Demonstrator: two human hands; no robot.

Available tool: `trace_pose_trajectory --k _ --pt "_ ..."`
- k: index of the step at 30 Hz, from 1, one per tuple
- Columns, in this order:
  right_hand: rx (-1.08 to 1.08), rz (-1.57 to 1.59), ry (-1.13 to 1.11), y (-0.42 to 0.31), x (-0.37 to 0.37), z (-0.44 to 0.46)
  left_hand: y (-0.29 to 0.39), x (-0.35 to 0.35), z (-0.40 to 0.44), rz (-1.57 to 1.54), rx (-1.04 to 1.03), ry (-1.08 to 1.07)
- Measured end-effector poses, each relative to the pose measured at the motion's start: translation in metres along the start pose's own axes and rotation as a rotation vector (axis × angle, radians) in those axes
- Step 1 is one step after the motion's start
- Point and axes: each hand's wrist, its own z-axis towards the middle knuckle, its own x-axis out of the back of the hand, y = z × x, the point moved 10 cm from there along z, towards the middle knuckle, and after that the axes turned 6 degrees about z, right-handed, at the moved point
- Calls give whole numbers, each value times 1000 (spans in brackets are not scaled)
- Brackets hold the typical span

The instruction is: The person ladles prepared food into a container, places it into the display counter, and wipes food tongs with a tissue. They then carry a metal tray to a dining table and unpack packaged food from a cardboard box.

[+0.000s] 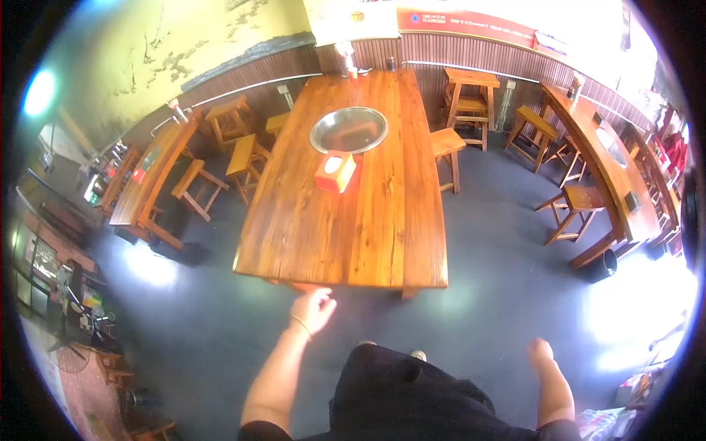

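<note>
My left hand (315, 310), with a thin bracelet at the wrist, is just below the front edge of a long wooden table (353, 242). Its fingers are loosely bent and a little apart, with nothing seen in them; whether they touch the table edge I cannot tell. Low at the right, over the floor, hangs my right hand (540, 350), its fingers hidden from this angle. An orange tissue box (335, 173) stands on the table, in front of a round metal-rimmed inset (348, 130).
Wooden stools (245, 159) line the table's left side, and another stool (447, 151) is at its right. A second table (147, 176) is at the left. A third table (614, 162) stands at the right, with a black bin (603, 266) by its near leg. Grey floor (485, 272) surrounds them.
</note>
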Motion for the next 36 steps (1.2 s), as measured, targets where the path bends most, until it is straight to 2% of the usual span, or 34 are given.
trace_pose_trajectory --k 1,3,5,6,7,10,11,12,13,14,15,17,21,24,27,29,30,33,34,36 --pt "15 91 101 -43 43 15 -21 9 37 -9 50 -3" --pt "137 339 274 -127 113 29 -42 36 128 -42 -17 107" --pt "185 469 366 -212 177 4 -60 50 237 -79 -134 191" --pt "197 537 425 -241 193 -3 -51 59 288 37 -235 205" --pt "169 559 450 -254 187 -2 -38 64 336 140 -338 224" --pt "57 538 446 -276 146 -37 -22 44 440 543 -432 55" --pt "-23 493 300 -281 118 -47 -22 33 463 642 -505 16" --pt "-16 335 140 -282 76 -56 -9 32 472 710 -597 57" --pt "-149 228 -116 -281 37 -67 1 29 481 694 -661 6" --pt "-183 155 -235 -272 -12 -80 7 23 489 676 -725 -47" --pt "-259 288 -187 -288 -1 -96 11 14 494 655 -786 -101" --pt "-354 347 -257 -314 -2 -106 11 6 504 636 -874 -33" --pt "-337 421 -246 -351 1 -94 11 2 503 616 -991 94" --pt "-312 380 -213 -358 18 -70 15 10 500 658 -942 125" --pt "-336 551 -42 -343 34 -61 4 40 503 529 -754 124" --pt "-329 597 79 -338 49 -62 -12 29 491 501 -712 54" --pt "-343 589 63 -333 48 -67 -18 24 487 484 -688 22" --pt "-384 503 -14 -317 23 -87 -17 53 491 201 -460 43" --pt "-396 460 -47 -312 14 -97 -34 54 496 29 -462 58" --pt "-413 441 -105 -310 -2 -116 -96 48 507 -479 -238 114"
